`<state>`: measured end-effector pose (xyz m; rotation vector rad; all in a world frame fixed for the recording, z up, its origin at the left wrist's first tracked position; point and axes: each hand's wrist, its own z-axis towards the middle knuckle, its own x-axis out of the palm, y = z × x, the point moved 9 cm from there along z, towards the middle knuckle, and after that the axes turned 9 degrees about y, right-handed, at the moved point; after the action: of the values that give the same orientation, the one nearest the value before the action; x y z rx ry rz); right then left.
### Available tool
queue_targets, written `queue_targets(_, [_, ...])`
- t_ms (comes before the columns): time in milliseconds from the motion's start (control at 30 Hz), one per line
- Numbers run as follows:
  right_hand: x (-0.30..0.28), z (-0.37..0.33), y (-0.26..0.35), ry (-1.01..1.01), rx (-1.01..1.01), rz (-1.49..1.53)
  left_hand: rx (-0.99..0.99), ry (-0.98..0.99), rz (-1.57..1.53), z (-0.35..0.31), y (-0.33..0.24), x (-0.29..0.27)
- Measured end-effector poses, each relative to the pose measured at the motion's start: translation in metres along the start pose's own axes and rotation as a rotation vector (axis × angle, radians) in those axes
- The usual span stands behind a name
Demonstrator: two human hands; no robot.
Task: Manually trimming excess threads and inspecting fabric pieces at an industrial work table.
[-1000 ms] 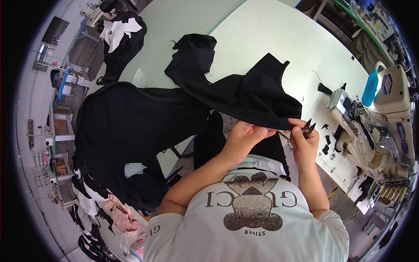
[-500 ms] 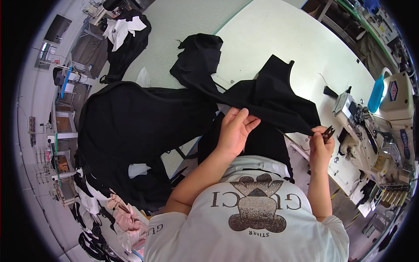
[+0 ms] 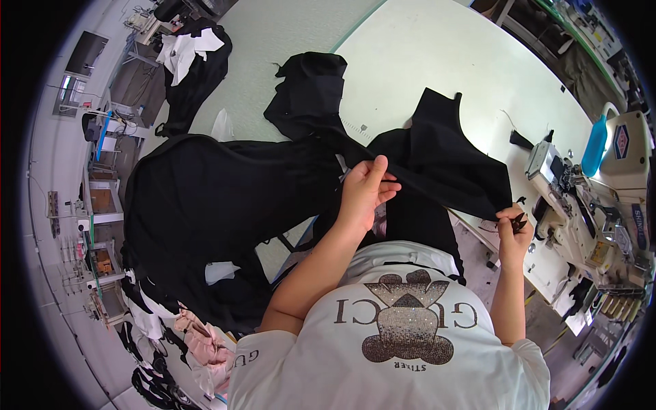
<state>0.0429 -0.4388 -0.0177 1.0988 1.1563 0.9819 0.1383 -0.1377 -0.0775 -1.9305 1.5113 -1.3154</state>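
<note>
A black fabric piece (image 3: 451,152) stretches between my two hands above the white table's front edge. My left hand (image 3: 365,191) pinches its near edge between thumb and fingers. At the right, my right hand (image 3: 516,236) closes on the piece's corner, and small dark thread snips (image 3: 520,222) are tucked in the same hand. From my left hand, the cloth runs back to a narrower black part (image 3: 307,92) lying on the table. Whether these parts are sewn together, I cannot tell.
A big black garment heap (image 3: 219,191) covers the left side. A sewing machine (image 3: 581,198) with a blue bottle-like part (image 3: 594,147) stands close to my right hand on the white table (image 3: 492,68). Pink cloth (image 3: 201,345) lies lower left; more black and white cloth (image 3: 181,55) lies far left.
My right hand has moved right and slightly down with the fabric corner, pulling the piece tauter. My left hand has shifted slightly left along its edge.
</note>
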Motion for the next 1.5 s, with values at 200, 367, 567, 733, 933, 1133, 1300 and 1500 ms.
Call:
queue_targets(200, [-0.003,-0.001,-0.001,-0.05,0.083,-0.058,0.153,-0.022,-0.026,-0.001,0.001,-0.003])
queue_targets(367, [-0.01,-0.003,-0.008,-0.102,0.235,-0.129,0.338,0.234,-0.248,-0.033,-0.024,0.026])
queue_targets(567, [0.005,0.009,0.071,-0.08,-0.071,-0.511,0.475,0.289,-0.058,-0.057,-0.043,0.044])
queue_targets(733, [0.054,0.023,0.13,0.096,-0.242,-0.523,0.45,0.328,-0.068,-0.061,-0.045,0.053])
queue_targets(933, [0.102,0.036,0.125,0.299,-0.182,-0.254,0.393,0.363,-0.106,-0.061,-0.043,0.057])
queue_targets(1133, [0.113,0.047,0.12,0.365,-0.205,-0.215,0.387,0.336,-0.111,-0.059,-0.044,0.057])
queue_targets(1300, [0.121,0.053,0.12,0.422,-0.236,-0.244,0.406,0.398,-0.112,-0.057,-0.045,0.059])
queue_targets(1500, [0.125,0.057,0.118,0.42,-0.263,-0.207,0.382,0.393,-0.117,-0.055,-0.044,0.059])
